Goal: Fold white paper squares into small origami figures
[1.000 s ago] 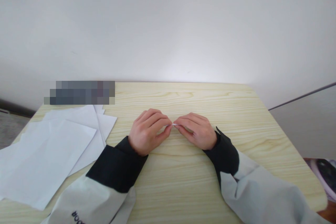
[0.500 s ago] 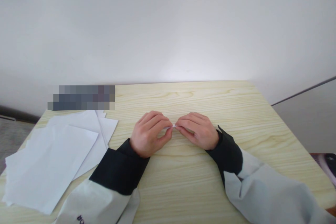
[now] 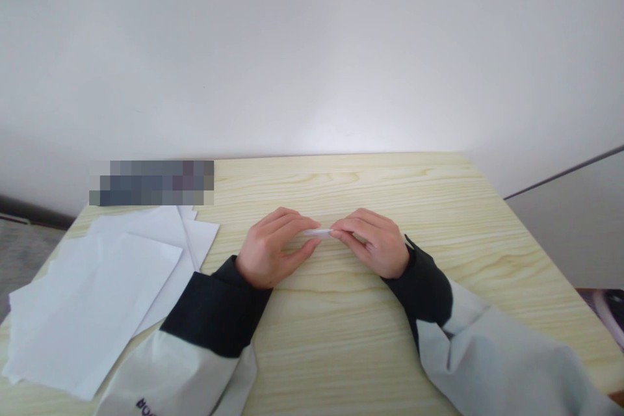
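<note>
A thin, narrow piece of folded white paper (image 3: pixel 319 233) is held level above the middle of the table. My right hand (image 3: pixel 374 242) pinches its right end between thumb and fingertips. My left hand (image 3: pixel 277 244) is around the other end, with thumb and fingers apart and a gap showing between the thumb and the paper. The left end of the paper runs behind the left fingers, so part of it is hidden. Both wrists are in black cuffs with pale grey sleeves.
Loose white sheets (image 3: pixel 92 312) lie overlapping on the left of the pale wood-grain table (image 3: pixel 351 351). Behind them is a blurred-out dark object (image 3: pixel 156 183) near the back edge. A white wall (image 3: pixel 312 52) rises directly behind the table.
My left thumb and fingers have spread from a pinch, and the left hand has shifted slightly left. More of the folded paper shows between the hands. My right hand keeps its pinch.
</note>
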A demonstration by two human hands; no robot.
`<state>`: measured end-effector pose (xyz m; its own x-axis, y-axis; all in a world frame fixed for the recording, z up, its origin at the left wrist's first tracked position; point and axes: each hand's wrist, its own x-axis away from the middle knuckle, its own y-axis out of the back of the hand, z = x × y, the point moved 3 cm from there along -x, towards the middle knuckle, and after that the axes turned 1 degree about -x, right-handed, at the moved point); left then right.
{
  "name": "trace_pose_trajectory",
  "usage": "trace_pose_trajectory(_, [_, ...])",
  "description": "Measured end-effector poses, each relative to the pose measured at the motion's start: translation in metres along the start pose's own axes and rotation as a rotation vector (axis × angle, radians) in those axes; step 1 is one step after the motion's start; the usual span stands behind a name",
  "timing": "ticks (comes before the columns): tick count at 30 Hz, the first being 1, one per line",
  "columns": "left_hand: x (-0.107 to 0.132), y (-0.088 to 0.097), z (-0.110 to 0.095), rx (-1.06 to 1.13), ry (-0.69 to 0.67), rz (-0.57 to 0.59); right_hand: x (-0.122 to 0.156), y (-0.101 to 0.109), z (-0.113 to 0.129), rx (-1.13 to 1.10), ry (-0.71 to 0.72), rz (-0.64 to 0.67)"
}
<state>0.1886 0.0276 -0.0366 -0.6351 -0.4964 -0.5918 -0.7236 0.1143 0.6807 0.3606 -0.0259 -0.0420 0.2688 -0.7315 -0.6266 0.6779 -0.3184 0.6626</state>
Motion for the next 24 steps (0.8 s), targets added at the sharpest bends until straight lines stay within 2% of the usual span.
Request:
trace_pose_trajectory(3, [0.0011, -0.0006, 0.0001, 0.031, 0.003, 0.005, -0.0004, -0.0012, 0.0, -0.058, -0.006, 0.01])
trace_pose_trajectory(7, [0.0008, 0.0015, -0.0001, 0.081, 0.124, 0.01, -0.0001, -0.0017, -0.0019, -0.15, -0.062, 0.027])
trace_pose_trajectory(11, [0.0012, 0.0, -0.0019, 0.099, 0.194, 0.076, 0.0004, -0.0018, -0.0022, -0.18, -0.089, 0.033])
trace_pose_trajectory(17, [0.0047, -0.005, -0.0001, 0.114, 0.221, 0.131, 0.0, -0.0014, -0.0015, -0.178, -0.063, 0.042])
trace_pose_trajectory(24, [0.0024, -0.0033, -0.0024, 0.088, 0.231, 0.095, 0.0002, -0.0005, 0.0002, -0.184, -0.091, 0.046])
